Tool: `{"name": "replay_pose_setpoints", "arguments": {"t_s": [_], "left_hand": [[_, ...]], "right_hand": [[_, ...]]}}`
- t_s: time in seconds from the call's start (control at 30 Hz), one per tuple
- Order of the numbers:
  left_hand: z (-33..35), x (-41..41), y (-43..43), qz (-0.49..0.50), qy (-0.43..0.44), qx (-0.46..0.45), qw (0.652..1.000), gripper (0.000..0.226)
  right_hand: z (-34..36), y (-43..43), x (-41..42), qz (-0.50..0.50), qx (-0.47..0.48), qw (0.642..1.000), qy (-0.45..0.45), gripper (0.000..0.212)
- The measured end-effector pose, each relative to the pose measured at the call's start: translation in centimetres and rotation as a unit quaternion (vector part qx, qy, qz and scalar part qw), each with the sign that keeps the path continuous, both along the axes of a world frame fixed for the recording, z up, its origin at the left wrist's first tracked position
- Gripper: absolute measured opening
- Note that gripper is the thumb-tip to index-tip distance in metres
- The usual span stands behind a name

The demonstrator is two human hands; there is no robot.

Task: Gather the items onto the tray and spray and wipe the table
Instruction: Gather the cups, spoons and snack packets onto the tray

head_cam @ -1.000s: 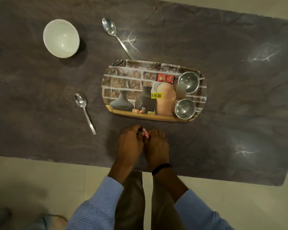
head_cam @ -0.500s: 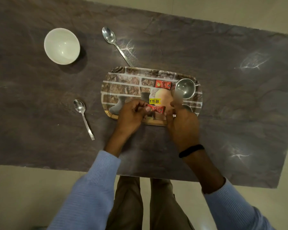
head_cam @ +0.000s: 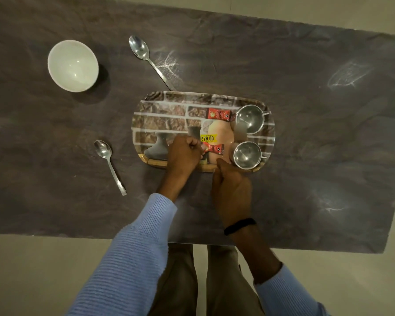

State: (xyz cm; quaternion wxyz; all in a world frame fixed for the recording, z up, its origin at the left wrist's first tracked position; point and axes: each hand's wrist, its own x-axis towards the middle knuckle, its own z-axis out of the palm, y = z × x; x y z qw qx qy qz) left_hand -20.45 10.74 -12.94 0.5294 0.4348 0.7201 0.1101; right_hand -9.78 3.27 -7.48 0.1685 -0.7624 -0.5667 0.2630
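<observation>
Pinching a red sachet (head_cam: 215, 148) by its left end, the left hand (head_cam: 184, 153) is held over the near part of the tray (head_cam: 169, 106), left of the near steel cup (head_cam: 246, 155). The right hand (head_cam: 232, 190) is seen curled at the tray's near rim; whether anything is gripped cannot be told. A white bowl (head_cam: 73, 65) and two spoons (head_cam: 107, 160) are seen on the table (head_cam: 317, 144), left of the tray.

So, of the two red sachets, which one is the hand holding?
The near sachet, beside the yellow price sticker: the left hand pinches its end. The far sachet lies free on the tray, next to the far steel cup.
</observation>
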Motion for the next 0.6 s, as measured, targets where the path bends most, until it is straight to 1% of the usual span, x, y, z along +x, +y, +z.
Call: {"name": "replay_pose_setpoints", "arguments": {"t_s": [0.03, 0.13, 0.2, 0.23, 0.3, 0.33, 0.4, 0.47, 0.53, 0.6], "left_hand": [[0.1, 0.1, 0.0, -0.003, 0.012, 0.005, 1.0, 0.028], [0.0, 0.3, 0.2, -0.009, 0.056, 0.015, 0.998, 0.027], [0.0, 0.4, 0.0, -0.02, 0.08, 0.031, 0.996, 0.023], [0.2, 0.5, 0.0, -0.031, 0.092, 0.041, 0.994, 0.021], [0.6, 0.6, -0.1, -0.04, 0.1, 0.064, 0.992, 0.012], [0.7, 0.5, -0.2, -0.055, 0.099, 0.081, 0.99, 0.012], [0.6, 0.5, -0.4, -0.116, 0.111, 0.125, 0.979, 0.025], [0.6, 0.4, -0.6, -0.152, 0.107, 0.157, 0.97, 0.026], [0.6, 0.4, -1.0, -0.165, 0.077, 0.16, 0.97, 0.026], [0.5, 0.3, -1.1, -0.156, 0.049, 0.143, 0.976, 0.023]], "right_hand": [[-0.5, 0.2, -0.5, 0.012, 0.006, 1.0, -0.005, 0.03], [-3.3, 0.2, -1.5, 0.039, -0.047, 0.998, 0.002, 0.038], [-4.6, -0.1, -1.8, 0.046, -0.076, 0.996, -0.003, 0.053], [-5.0, -0.2, -1.8, 0.052, -0.075, 0.996, -0.008, 0.059], [-5.0, -0.3, -1.9, 0.062, -0.066, 0.996, -0.019, 0.059], [-5.1, -0.4, -1.9, 0.065, -0.07, 0.995, -0.022, 0.057], [-5.1, -0.6, -1.7, 0.059, -0.076, 0.995, -0.029, 0.052], [-4.9, -0.8, -1.6, 0.053, -0.075, 0.995, -0.039, 0.053], [-4.5, -0.7, -1.5, 0.049, -0.064, 0.996, -0.045, 0.057], [-4.4, -0.5, -1.6, 0.045, -0.05, 0.997, -0.047, 0.057]]}}
